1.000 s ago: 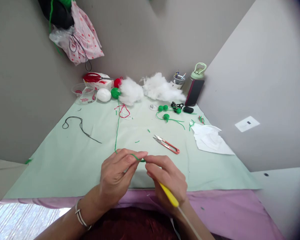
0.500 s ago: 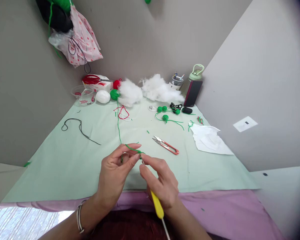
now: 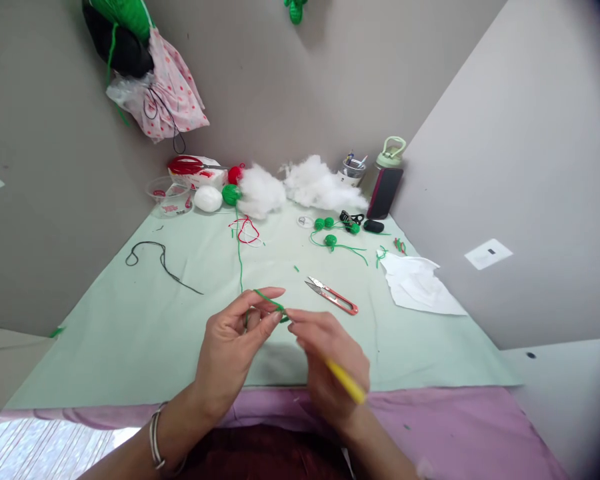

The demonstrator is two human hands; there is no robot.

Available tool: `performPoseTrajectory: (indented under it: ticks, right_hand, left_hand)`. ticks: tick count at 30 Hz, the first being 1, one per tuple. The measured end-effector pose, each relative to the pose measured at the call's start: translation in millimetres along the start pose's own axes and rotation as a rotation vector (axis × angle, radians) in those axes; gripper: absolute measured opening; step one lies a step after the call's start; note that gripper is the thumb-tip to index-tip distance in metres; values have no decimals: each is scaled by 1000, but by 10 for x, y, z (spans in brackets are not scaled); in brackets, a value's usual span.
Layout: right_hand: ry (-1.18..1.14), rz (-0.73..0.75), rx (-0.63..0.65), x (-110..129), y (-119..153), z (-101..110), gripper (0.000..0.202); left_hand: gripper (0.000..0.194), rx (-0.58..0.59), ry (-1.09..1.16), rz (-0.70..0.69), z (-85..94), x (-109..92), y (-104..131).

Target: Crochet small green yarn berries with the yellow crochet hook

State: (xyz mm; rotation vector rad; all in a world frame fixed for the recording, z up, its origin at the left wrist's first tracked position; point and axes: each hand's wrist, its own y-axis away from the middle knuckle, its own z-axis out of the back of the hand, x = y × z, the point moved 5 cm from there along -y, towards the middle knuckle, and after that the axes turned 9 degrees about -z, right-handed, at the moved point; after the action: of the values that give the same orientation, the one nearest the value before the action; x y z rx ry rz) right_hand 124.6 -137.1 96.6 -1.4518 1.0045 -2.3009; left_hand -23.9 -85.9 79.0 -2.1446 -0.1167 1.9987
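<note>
My left hand [image 3: 233, 350] pinches a small loop of green yarn [image 3: 270, 298] between thumb and fingers, the strand running over its raised index finger. From there the yarn trails back to a green yarn ball [image 3: 231, 195]. In my right hand [image 3: 333, 363] is a crochet hook [image 3: 347, 382] with a yellow handle, slightly blurred; its tip is at the green loop, mostly hidden by the fingers. Orange thread snips [image 3: 333, 295] lie beyond my right hand, blades pointing up and left.
White stuffing [image 3: 320, 183], a white yarn ball [image 3: 208, 199] and a bottle [image 3: 387, 163] with a phone [image 3: 385, 193] against it stand at the back. Small green crocheted balls [image 3: 331, 241] lie mid-table. A black cord [image 3: 163, 257] is left, white paper [image 3: 420, 283] right.
My right hand has shifted slightly right, and the hook's yellow handle has swung outward to the right. My left hand keeps its pinch on the yarn. The camera view has tilted up slightly.
</note>
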Motion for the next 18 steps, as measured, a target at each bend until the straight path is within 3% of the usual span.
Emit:
performPoseTrajectory:
  ticks: [3,5,7,9,11,13,15,18]
  right_hand:
    - [190,188,25,66,127,-51,38]
    - [183,223,7,83,163,-67,41]
    - [84,145,-24,66,123,-58,36]
    - [-119,-36,-35,9,24,-40,29]
    - [-310,-205,-11,-41,-71,-37,24]
    - [-364,-274,9,-56,-115,-25,23]
    - [-215,-193,20,-25,-91,-8,23]
    - [137,54,30,34,49,-43,27]
  left_hand:
    - [16,-51,-15,-78,-9,-37,4]
    - [15,-72,-10,-82,-5,-25,20]
    - [16,-72,28,-14,6,23,38]
    - [21,-59,62,39,23,53,49]
    - [22,-54,43,3,47,25,44]
    - [20,-60,-17,-95,62,-40,30]
    - [19,-57,-51,-143,50,-72,17]
    - [21,-27,48,-2,-2,8,21]
